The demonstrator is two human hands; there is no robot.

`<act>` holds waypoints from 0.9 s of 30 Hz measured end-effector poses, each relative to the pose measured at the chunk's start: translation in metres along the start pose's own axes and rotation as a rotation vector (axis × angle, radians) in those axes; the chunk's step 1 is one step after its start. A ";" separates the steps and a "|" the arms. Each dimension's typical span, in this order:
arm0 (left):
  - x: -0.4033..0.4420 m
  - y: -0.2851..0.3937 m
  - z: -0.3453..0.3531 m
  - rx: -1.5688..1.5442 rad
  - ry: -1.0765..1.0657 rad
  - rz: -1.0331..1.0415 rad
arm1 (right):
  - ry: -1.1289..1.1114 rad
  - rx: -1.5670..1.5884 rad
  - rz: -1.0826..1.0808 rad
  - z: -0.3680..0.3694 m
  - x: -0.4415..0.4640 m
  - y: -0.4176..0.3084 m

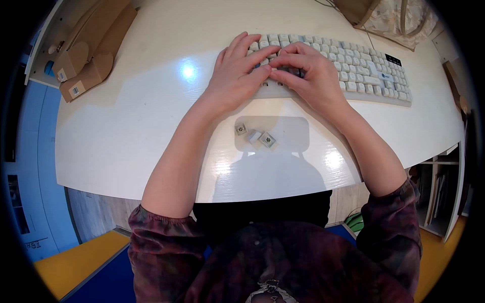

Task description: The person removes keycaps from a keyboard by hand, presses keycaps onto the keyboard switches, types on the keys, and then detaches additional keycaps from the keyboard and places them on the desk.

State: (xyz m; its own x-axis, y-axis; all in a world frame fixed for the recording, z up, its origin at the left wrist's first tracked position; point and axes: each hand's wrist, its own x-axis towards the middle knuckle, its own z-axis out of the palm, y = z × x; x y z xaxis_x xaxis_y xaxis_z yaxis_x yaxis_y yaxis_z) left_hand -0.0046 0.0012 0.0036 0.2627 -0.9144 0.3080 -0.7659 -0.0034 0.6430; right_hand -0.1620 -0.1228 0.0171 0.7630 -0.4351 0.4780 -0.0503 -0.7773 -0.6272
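A white keyboard [348, 63] with pale keycaps lies at the back of the table. My left hand [237, 70] rests over its left end, fingers spread across the keys, its thumb tip close to my right fingertips. Beside it, my right hand [313, 73] is closed in a pinch over the keys; whatever it grips is hidden by the fingers. A few dark gaps between keycaps show just under the hands. On the table in front of the keyboard lie loose keycaps: one at left [241, 129], a middle one [254, 136] and one at right [268, 140].
Brown cardboard pieces [91, 63] stand at the far left of the white table [126, 146]. A brown bag [356, 11] and patterned cloth sit at the back right. Open shelves [434, 194] are below the table's right side.
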 end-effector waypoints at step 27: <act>-0.003 0.008 -0.003 -0.070 -0.004 -0.059 | -0.005 0.163 0.086 -0.003 0.004 0.003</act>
State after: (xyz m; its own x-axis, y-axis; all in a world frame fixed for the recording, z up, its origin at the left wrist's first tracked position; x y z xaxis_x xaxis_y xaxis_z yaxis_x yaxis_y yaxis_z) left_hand -0.0100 0.0054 0.0096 0.3038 -0.9152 0.2650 -0.7061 -0.0296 0.7074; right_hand -0.1610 -0.1280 0.0194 0.7635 -0.4941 0.4159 -0.0101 -0.6530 -0.7573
